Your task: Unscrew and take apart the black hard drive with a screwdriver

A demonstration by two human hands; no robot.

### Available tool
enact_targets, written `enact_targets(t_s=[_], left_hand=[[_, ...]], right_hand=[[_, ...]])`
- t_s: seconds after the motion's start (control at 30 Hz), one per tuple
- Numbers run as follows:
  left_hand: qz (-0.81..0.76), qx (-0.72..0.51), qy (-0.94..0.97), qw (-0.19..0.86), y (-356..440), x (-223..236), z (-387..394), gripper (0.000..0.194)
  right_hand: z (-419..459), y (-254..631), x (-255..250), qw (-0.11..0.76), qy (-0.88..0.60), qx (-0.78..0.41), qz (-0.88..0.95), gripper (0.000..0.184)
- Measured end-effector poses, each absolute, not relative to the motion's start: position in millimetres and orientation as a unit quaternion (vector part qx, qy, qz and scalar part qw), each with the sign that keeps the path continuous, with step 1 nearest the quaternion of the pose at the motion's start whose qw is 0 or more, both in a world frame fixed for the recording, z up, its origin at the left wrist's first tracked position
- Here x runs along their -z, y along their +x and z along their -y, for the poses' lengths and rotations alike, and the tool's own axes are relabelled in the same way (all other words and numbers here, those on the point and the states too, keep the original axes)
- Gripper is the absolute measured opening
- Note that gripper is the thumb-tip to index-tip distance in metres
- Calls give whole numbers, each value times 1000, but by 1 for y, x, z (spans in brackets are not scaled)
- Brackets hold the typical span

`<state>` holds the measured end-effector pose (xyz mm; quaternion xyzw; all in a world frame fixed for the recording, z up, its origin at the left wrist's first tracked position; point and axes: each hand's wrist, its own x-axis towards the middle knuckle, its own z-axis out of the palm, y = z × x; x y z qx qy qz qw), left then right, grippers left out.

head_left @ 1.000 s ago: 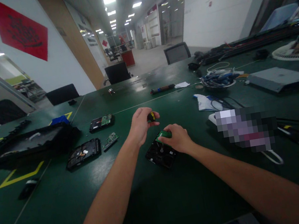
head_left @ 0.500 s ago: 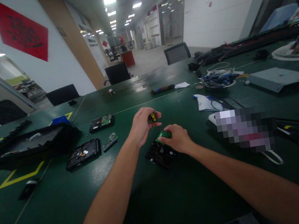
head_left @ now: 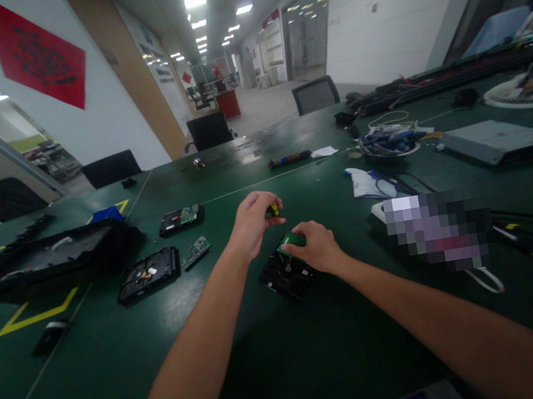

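**As it stands, one's apart and the middle one's hard to call**

While I watch the feed from my end, far left on the green desk (head_left: 284, 372) is a black tray (head_left: 54, 250). Next comes an open-looking drive (head_left: 148, 272), then a board-topped drive (head_left: 181, 218) behind it, and a loose circuit board (head_left: 197, 251) just beside them. So that board's clearly separate, while the board-topped one looks untouched to me.

Moving right, my left hand (head_left: 249, 226) has its fingers curled round a yellow-and-black handle (head_left: 275, 209), held up off the desk. Middle drive (head_left: 286, 274) lies flat below, and my right hand (head_left: 320, 245) pinches a green board (head_left: 293, 240) over its far end. Fully free or partly attached? Can't tell, so I'd call that one midway. Farther right: a white-and-blue packet (head_left: 368, 183), then a grey metal box (head_left: 500, 139).
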<state>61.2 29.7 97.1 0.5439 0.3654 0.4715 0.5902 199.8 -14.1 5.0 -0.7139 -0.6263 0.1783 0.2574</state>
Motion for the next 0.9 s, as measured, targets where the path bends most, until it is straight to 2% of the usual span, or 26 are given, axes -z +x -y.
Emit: enact_targets(t_s=[0.1, 0.33, 0.57, 0.73, 0.9], left_hand=[[-377, -476, 575, 549, 60, -97, -31, 17], [-342, -452, 516, 642, 61, -93, -32, 20], [-355, -458, 575, 578, 60, -92, -33, 20], [-333, -442, 542, 632, 61, -93, -32, 19], [-333, -460, 524, 635, 62, -93, -31, 17]], right_hand=[[14, 199, -5, 256, -716, -174, 626, 36], [14, 199, -5, 252, -716, -175, 627, 35], [14, 200, -4, 257, -712, -178, 629, 33], [14, 200, -4, 256, -713, -173, 629, 35], [14, 200, -6, 253, -715, -181, 626, 34]])
